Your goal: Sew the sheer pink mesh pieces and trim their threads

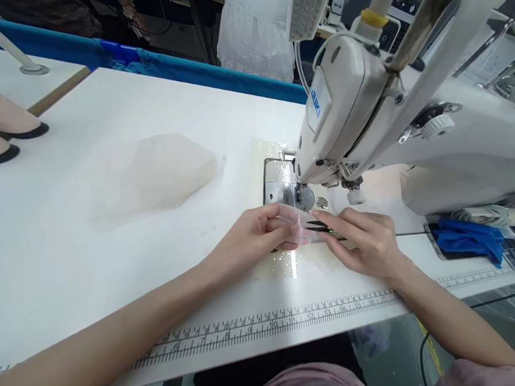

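Observation:
My left hand [263,230] is closed on a small piece of sheer white fabric [289,213], pinched between thumb and fingers. Gathered white threads or a seam run down the fabric's right part. In my right hand [363,239] is a pair of thread snips [317,226], with dark pointed blades aimed left at the fabric. The blades reach the fabric's right side; whether they touch it I cannot tell. Both hands are just in front of the needle area of a white sewing machine [343,102], over its metal needle plate [279,192].
A sheer beige fabric piece [174,168] lies on the white table [115,269]. A printed ruler [273,324] runs along the front edge. Blue cloth [469,236] lies over a dark flat device at right. Two beige, black-edged shapes [4,143] stand at far left.

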Available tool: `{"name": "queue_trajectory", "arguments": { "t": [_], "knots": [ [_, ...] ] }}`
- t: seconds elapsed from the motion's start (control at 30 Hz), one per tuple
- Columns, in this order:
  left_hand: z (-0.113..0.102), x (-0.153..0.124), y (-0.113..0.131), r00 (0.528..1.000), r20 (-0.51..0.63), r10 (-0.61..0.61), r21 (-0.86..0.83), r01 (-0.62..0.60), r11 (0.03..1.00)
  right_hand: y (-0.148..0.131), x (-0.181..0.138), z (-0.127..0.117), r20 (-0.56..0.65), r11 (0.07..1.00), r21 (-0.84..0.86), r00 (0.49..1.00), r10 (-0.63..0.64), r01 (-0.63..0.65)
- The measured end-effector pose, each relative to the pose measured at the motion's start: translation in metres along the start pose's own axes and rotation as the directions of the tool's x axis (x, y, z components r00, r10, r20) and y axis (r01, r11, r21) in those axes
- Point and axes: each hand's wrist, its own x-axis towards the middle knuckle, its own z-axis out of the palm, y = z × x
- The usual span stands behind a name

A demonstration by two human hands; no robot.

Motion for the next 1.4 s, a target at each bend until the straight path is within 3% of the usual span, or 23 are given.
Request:
{"name": "queue_trajectory", "arguments": {
  "t": [0.43, 0.57, 0.63, 0.73, 0.8, 0.87, 1.03, 1.2, 1.4],
  "knots": [
    [0.002, -0.002, 0.0, 0.999, -0.016, -0.043, 0.013, 0.043, 0.999, -0.002, -0.001, 0.005, -0.023, 1.0, 0.012, 1.0, 0.021, -0.02],
    [0.001, 0.0, -0.002, 0.999, 0.008, -0.031, 0.019, 0.03, 0.999, -0.005, 0.001, 0.003, -0.013, 0.982, 0.148, 0.993, 0.118, -0.115],
    [0.001, 0.001, -0.003, 0.999, 0.036, -0.012, 0.019, 0.012, 1.0, -0.009, 0.004, 0.001, 0.034, 0.915, 0.324, 0.969, 0.243, -0.241],
    [0.0, 0.001, -0.005, 0.997, 0.07, 0.031, 0.07, -0.036, 0.997, -0.014, 0.01, 0.0, 0.216, 0.689, 0.555, 0.881, 0.422, -0.466],
    [0.0, 0.001, -0.007, 0.995, 0.083, 0.051, 0.151, -0.063, 0.987, -0.017, 0.013, 0.0, 0.344, 0.539, 0.608, 0.805, 0.484, -0.583],
    [0.0, 0.001, -0.009, 0.993, 0.098, 0.064, 0.225, -0.085, 0.971, -0.018, 0.015, 0.003, 0.417, 0.454, 0.622, 0.761, 0.498, -0.638],
    [0.001, 0.003, -0.012, 0.985, 0.139, 0.105, 0.219, -0.133, 0.966, -0.018, 0.015, 0.009, 0.466, 0.439, 0.626, 0.76, 0.452, -0.645],
    [0.0, 0.004, -0.01, 0.989, 0.13, 0.074, 0.206, -0.1, 0.974, -0.018, 0.014, 0.011, 0.462, 0.435, 0.644, 0.773, 0.435, -0.629],
    [0.0, 0.006, -0.007, 0.977, 0.211, 0.011, 0.158, -0.045, 0.986, -0.018, 0.015, 0.012, 0.416, 0.442, 0.66, 0.785, 0.459, -0.608]
  ]
}}
